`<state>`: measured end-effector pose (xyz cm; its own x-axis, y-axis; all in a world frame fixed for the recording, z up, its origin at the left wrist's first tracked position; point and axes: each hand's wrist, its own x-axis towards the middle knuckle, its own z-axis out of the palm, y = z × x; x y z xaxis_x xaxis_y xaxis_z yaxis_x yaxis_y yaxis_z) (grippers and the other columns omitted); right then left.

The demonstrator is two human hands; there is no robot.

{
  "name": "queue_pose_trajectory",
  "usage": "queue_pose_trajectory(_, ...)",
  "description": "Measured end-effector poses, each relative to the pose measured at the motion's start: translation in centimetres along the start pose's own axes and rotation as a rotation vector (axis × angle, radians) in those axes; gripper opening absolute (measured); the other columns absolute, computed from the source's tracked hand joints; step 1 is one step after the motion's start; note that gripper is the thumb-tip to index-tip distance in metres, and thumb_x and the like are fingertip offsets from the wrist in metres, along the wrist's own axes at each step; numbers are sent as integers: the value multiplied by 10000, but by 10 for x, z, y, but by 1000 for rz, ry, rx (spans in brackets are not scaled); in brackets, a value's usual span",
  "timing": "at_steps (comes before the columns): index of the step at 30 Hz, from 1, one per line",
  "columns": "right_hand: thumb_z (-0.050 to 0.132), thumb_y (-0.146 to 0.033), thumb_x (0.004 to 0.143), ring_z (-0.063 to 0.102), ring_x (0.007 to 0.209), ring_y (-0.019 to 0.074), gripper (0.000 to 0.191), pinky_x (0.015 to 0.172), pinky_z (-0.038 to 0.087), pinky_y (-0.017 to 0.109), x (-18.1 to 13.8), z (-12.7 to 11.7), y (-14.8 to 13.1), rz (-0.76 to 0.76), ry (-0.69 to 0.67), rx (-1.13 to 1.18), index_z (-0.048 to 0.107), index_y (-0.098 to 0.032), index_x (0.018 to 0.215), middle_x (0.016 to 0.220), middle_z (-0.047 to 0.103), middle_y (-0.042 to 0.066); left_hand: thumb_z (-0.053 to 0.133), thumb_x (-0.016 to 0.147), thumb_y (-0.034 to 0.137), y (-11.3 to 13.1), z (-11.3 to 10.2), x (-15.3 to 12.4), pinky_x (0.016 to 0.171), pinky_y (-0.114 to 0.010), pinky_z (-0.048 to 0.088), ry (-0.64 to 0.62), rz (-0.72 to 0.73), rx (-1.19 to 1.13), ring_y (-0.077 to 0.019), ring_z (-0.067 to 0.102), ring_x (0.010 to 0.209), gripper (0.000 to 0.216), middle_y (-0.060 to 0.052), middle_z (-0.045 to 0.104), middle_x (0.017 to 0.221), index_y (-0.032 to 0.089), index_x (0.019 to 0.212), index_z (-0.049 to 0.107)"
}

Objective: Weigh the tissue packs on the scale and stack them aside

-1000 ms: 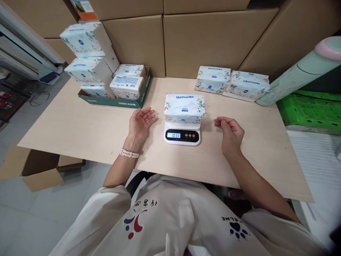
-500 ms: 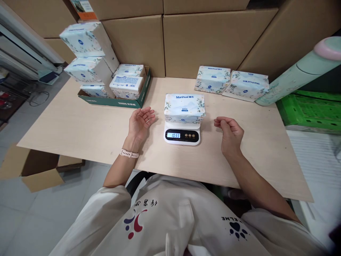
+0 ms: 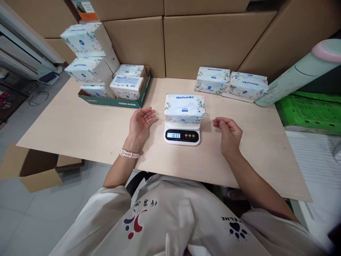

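Observation:
A pack of tissues (image 3: 184, 107), printed with flowers and leaves, lies on a white digital kitchen scale (image 3: 195, 141). The scale's lit display (image 3: 173, 135) reads about 1033; any decimal point is too small to tell. To the left of the scale my left hand (image 3: 140, 122) rests palm up on the table, fingers spread and holding nothing. On the other side, my right hand (image 3: 229, 134) is loosely closed, thumb against the curled fingers, with nothing visible in it. Neither hand touches the pack or the scale.
A green cardboard tray (image 3: 112, 102) at the left back holds several tissue packs, some stacked high. Two more packs, one being this pack (image 3: 212, 80), stand at the right back near a pale green bottle (image 3: 301, 73). Large cartons (image 3: 207, 46) wall off the rear. A green crate (image 3: 306, 112) sits right.
Nearly nothing: the view has shifted very slightly. Both hands, the tissue pack and the scale reading stay as they were.

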<state>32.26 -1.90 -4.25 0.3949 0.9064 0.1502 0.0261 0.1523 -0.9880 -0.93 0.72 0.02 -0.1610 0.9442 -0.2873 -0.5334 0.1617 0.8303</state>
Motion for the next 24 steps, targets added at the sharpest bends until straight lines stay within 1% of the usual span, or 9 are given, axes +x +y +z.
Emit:
queue_pose_trajectory(6, 753, -446, 876, 750, 889, 186, 219, 941, 632, 420, 0, 0, 0, 2, 5, 4, 807, -239, 923, 940, 804, 34, 635, 959, 435, 0, 0, 0, 902, -301, 610, 7, -3, 15, -161, 741, 831, 303, -96, 805, 983, 167, 947, 776)
queue_pose_trajectory(9, 765, -461, 881, 749, 903, 181, 235, 950, 624, 407, 0, 0, 0, 1, -13, 13, 817, -241, 946, 965, 811, 39, 637, 960, 434, -1, 0, 0, 892, -297, 613, -1, -5, 14, -162, 742, 832, 303, -96, 807, 977, 167, 940, 778)
queue_pose_trajectory(13, 796, -563, 863, 757, 974, 200, 337, 1000, 617, 427, -2, 1, 0, -9, -51, 2, 807, -254, 996, 1008, 813, 40, 619, 971, 407, -1, 2, -2, 878, -282, 608, -16, -8, 4, -154, 740, 830, 308, -101, 804, 974, 150, 943, 787)
queue_pose_trajectory(16, 790, -663, 850, 760, 1049, 231, 442, 1064, 597, 471, -3, 0, -1, -10, -90, -33, 792, -264, 1038, 1057, 815, 48, 623, 975, 415, -1, 4, -4, 909, -291, 601, -21, 8, 29, -158, 738, 845, 318, -107, 802, 982, 146, 950, 790)
queue_pose_trajectory(18, 740, -709, 881, 743, 1153, 252, 495, 1154, 547, 512, -4, -1, -1, -32, -152, -95, 777, -275, 1117, 1161, 811, 60, 649, 962, 431, -3, 5, -5, 952, -318, 597, -38, 32, 68, -177, 744, 888, 318, -117, 807, 1010, 149, 963, 796)
queue_pose_trajectory(19, 706, -723, 904, 717, 1237, 265, 519, 1210, 502, 532, -4, -2, -1, -51, -190, -138, 766, -285, 1175, 1244, 798, 66, 661, 953, 435, -4, 5, -5, 976, -335, 595, -52, 49, 94, -192, 751, 929, 318, -123, 812, 1038, 151, 975, 802)
queue_pose_trajectory(22, 608, -770, 947, 545, 1508, 300, 623, 1349, 321, 587, -5, -1, -2, -85, -299, -267, 696, -331, 1380, 1522, 683, 70, 687, 930, 422, -11, 5, -5, 1101, -379, 552, -100, 140, 204, -239, 749, 1154, 307, -127, 820, 1195, 175, 1044, 830)
queue_pose_trajectory(24, 565, -819, 938, 430, 1605, 326, 711, 1384, 221, 622, -6, 5, -3, -70, -353, -310, 644, -355, 1470, 1629, 601, 67, 705, 925, 413, -17, 7, -5, 1215, -396, 476, -143, 206, 283, -260, 701, 1323, 312, -113, 808, 1303, 192, 1095, 847)
